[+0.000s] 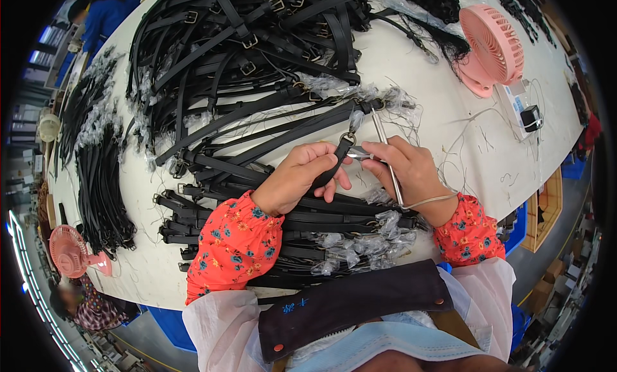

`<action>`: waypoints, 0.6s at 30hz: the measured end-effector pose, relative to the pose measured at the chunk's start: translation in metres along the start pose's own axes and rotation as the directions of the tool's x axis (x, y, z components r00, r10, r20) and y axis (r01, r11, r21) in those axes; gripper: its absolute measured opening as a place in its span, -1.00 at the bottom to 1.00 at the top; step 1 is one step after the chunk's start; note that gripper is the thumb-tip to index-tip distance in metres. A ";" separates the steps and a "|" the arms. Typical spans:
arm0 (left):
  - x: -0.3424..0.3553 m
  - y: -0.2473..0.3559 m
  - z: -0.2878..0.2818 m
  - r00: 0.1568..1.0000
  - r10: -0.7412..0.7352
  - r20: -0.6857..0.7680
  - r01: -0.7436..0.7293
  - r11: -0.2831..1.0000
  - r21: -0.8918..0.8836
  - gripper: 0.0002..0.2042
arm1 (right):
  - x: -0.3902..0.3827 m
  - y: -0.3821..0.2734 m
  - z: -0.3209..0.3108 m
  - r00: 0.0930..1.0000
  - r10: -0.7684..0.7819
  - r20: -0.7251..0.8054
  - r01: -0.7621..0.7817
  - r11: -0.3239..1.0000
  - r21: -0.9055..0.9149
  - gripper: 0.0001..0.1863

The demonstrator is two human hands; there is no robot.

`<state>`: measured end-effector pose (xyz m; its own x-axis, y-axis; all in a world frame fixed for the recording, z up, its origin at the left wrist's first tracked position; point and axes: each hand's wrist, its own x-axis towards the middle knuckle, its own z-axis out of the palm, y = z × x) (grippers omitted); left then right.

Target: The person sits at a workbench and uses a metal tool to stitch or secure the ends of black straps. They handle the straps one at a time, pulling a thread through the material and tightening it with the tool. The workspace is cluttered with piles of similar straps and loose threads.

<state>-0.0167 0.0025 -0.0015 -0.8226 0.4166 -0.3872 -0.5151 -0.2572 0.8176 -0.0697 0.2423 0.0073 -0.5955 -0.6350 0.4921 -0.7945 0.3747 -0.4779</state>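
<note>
My left hand [299,176] is closed on a short black strap [331,168] that has a metal ring [347,141] and a bit of clear plastic at its upper end. My right hand [408,173] is closed around a silver metal tool [357,155], whose tip touches the strap; its exact kind is unclear. A slim metal rod [379,126] runs along that hand, and a pale cord loops by the wrist. Beneath and around both hands lie many black straps [238,160] with buckles and clear plastic wraps [385,243].
A white table [501,173] holds strap piles [103,192], a pink fan [488,41] with a power strip [517,108], and another fan [67,253]. Co-workers [106,22] [96,304] are at the left. Blue bins [167,327] and a wooden crate [540,214] stand beside the table.
</note>
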 end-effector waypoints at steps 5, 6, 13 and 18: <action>0.000 0.000 0.001 1.000 -0.007 -0.005 0.007 1.000 0.010 -0.71 | -0.001 0.002 0.000 0.999 -0.019 0.027 0.019 1.000 0.000 -0.64; 0.000 0.001 0.001 1.000 -0.009 -0.005 0.009 1.000 0.012 -0.71 | -0.001 0.002 0.000 0.999 -0.025 0.039 0.025 1.000 0.003 -0.62; 0.000 0.000 0.000 1.000 -0.013 0.005 0.013 1.000 0.028 -0.71 | 0.001 -0.001 0.000 0.999 -0.022 0.035 0.022 1.000 -0.003 -0.64; 0.000 0.000 0.001 1.000 -0.007 0.006 0.007 1.000 0.025 -0.71 | 0.001 -0.003 0.000 0.999 -0.005 0.048 0.007 0.999 -0.035 -0.71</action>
<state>-0.0166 0.0032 -0.0013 -0.8175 0.4233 -0.3906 -0.5145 -0.2320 0.8255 -0.0677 0.2405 0.0089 -0.5852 -0.6686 0.4587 -0.8020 0.3941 -0.4488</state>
